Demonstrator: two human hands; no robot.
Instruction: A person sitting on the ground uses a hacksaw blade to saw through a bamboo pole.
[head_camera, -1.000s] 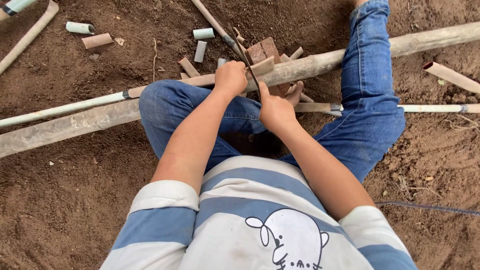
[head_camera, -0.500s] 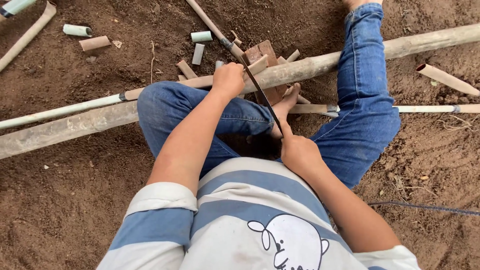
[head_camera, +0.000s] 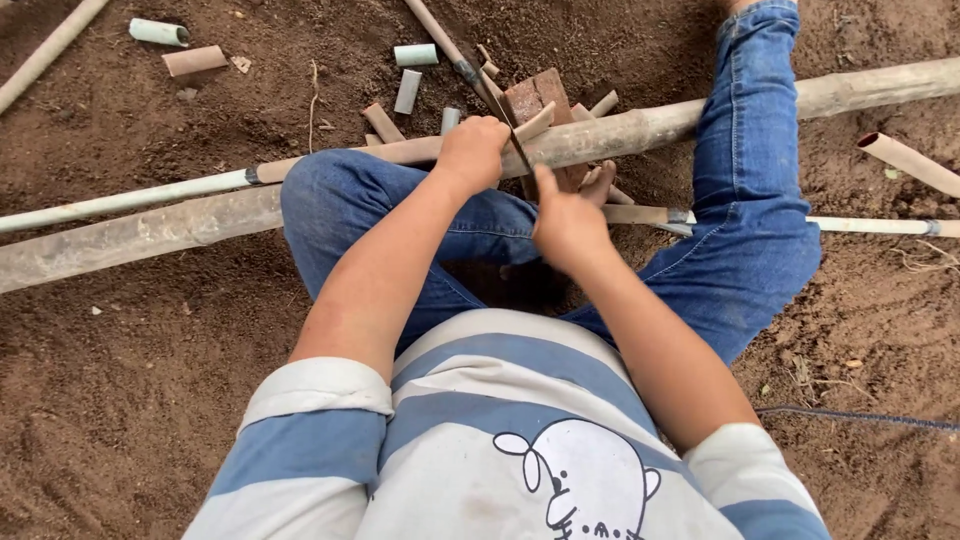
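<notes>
Left hand: closed over the thin pipe, pressing it down just beside the cut.
Right hand: wrapped tight round the near end of the saw blade, thumb up.
Saw blade: bare dark strip, slanting from the right hand across the pipe; thin and probably whippy, likely to buckle if pushed hard.
Thin pipe: muddy tan tube lying across the left knee, propped on the brick; looks light, hollow and stiff, likely to roll or chatter unless pinned close to the blade.
Best hold, by judgement: near the cut, over the brick.
Thick pipe: just behind, passing under the raised right leg.
Ground: loose brown soil, short cut tubes scattered beyond the brick.
</notes>
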